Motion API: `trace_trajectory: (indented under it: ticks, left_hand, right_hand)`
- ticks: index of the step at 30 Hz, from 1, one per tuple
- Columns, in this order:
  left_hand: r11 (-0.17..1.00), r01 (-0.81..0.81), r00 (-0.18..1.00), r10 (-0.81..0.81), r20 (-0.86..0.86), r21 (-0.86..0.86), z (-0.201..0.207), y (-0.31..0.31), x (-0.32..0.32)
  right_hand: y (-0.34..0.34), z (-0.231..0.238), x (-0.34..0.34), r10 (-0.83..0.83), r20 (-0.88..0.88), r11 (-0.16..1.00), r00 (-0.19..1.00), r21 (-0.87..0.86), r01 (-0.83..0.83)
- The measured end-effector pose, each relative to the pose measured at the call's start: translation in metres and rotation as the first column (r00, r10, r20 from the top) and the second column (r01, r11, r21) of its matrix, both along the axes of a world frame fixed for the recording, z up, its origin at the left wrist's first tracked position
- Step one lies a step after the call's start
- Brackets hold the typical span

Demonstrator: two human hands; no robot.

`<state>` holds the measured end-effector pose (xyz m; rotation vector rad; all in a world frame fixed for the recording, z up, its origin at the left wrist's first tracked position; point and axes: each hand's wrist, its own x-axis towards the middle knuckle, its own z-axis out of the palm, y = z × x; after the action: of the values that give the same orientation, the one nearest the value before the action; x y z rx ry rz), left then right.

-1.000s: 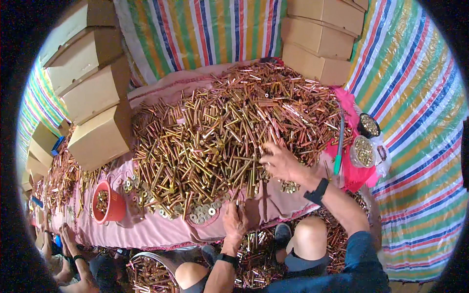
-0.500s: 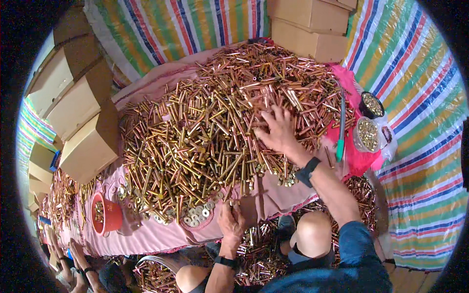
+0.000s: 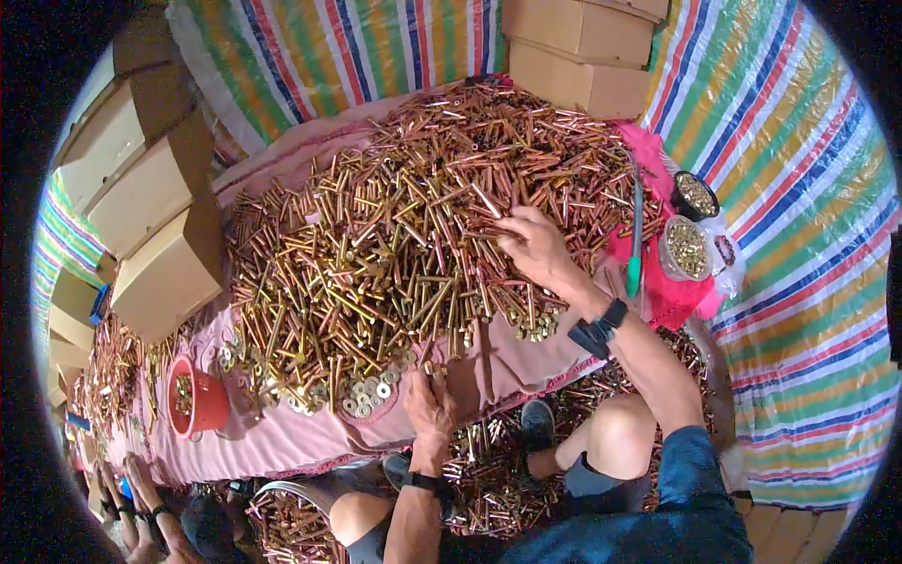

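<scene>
A large heap of brassy and coppery metal bolts (image 3: pixel 357 254) covers a pink cloth (image 3: pixel 489 376). My right hand (image 3: pixel 537 248) is over the heap's right part, its fingers curled together around the near end of a long shiny bolt (image 3: pixel 485 199). At the heap's front edge, my left hand (image 3: pixel 430 404) has its thumb and fingers pressed together; whatever lies between them is too small to make out. Flat round washers (image 3: pixel 368 395) lie just left of that hand. Several nuts (image 3: pixel 537 326) sit at the heap's front edge, below my right hand.
A red bucket (image 3: pixel 211 404) stands at left, near cardboard boxes (image 3: pixel 169 282). Tubs of small parts (image 3: pixel 686 248) and a green-handled tool (image 3: pixel 634 268) lie at right. Loose bolts (image 3: pixel 479 461) cover the floor by my legs. Another person's hands (image 3: pixel 141 489) show at lower left.
My right hand's spread fingers have drawn together around a bolt. My left hand stays at the cloth's edge with its fingers closed. The whole view has shifted slightly.
</scene>
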<state>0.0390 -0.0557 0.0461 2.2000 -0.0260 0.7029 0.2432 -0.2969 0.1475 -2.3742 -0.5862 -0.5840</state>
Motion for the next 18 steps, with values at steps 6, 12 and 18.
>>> trace_trajectory:
  ticks: [6,12,18]
  left_hand:
    - [0.998,-0.020,0.999,0.018,-0.043,-0.054,0.001,0.004,-0.002]
    - [0.998,-0.037,0.999,0.037,-0.003,-0.041,0.012,0.000,0.000]
    - [0.987,-0.031,0.999,0.034,0.018,-0.158,0.009,-0.002,0.000]
  right_hand:
    - [-0.014,-0.002,-0.061,-0.024,-0.312,1.000,0.950,-0.009,0.022]
    - [0.004,-0.030,-0.060,-0.060,-0.225,0.990,0.973,-0.140,0.028]
    - [0.008,-0.026,-0.053,0.004,-0.189,0.997,0.982,-0.074,-0.018]
